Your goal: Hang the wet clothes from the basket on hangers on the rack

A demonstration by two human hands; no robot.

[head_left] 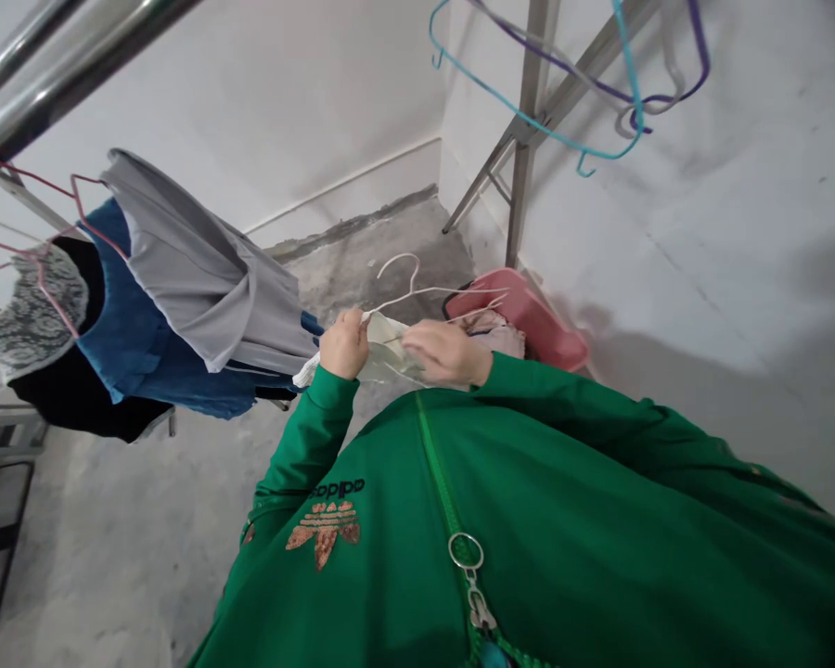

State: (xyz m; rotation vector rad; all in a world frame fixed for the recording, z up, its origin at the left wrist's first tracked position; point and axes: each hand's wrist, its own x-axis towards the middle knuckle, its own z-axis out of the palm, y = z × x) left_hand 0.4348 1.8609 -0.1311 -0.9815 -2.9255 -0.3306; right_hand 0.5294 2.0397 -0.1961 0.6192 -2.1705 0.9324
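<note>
In front of my green jacket, my left hand (344, 344) is closed around the edge of a white garment (384, 332) and one arm of a pale wire hanger (413, 290). The hanger's hook points away from me, and its far arm stretches to the right above a pink basin. My right hand (446, 353) is at the other side of the garment, fingers curled together at its edge and slightly blurred. Much of the garment is hidden behind my hands and chest.
On the left, a metal rail (76, 70) carries a grey garment (201, 269), a blue garment (132, 343) and a black one with lace. The pink basin (553, 325) holds clothes (497, 329). Several hangers (529, 121) hang at upper right near a metal stand (521, 176).
</note>
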